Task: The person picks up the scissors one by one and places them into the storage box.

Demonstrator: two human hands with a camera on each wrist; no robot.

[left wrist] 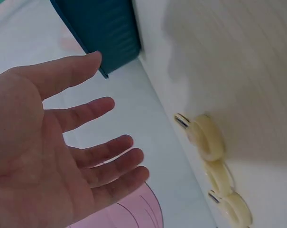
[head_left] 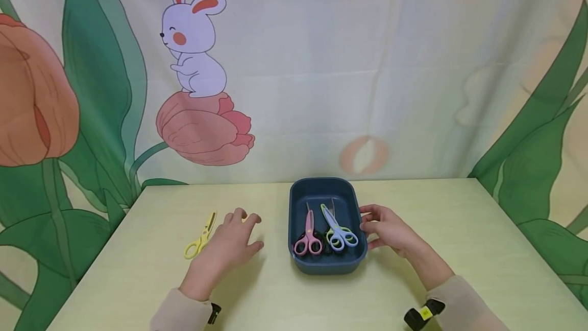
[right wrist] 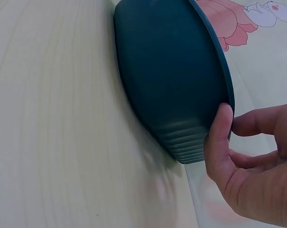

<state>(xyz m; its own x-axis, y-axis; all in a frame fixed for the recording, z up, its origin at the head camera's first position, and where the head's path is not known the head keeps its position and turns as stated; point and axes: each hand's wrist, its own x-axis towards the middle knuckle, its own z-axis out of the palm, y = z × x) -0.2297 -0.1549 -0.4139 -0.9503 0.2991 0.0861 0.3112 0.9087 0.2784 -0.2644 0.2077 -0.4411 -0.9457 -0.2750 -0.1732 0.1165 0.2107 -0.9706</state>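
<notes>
Two hands: our right hand [head_left: 386, 229] pinches the tray [head_left: 300, 264] rim steady; our left hand [head_left: 229, 249], fingers released, should reach the yellow scissors [head_left: 199, 243] near the bench's left edge.

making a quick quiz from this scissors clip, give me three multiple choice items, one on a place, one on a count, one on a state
1. Where do the yellow scissors lie?
A. in the tray
B. on the table, left of the left hand
C. under the right hand

2. How many pairs of scissors are in the blue tray?
A. one
B. two
C. four

3. How is the left hand held?
A. open, gripping nothing
C. pinching the pink scissors
B. curled round the tray's rim

Answers:
1 B, they lie on the bare table, outside the tray.
2 B, pink scissors and green and lilac scissors lie inside.
3 A, the left wrist view shows spread fingers; the right hand touches the tray.
</notes>
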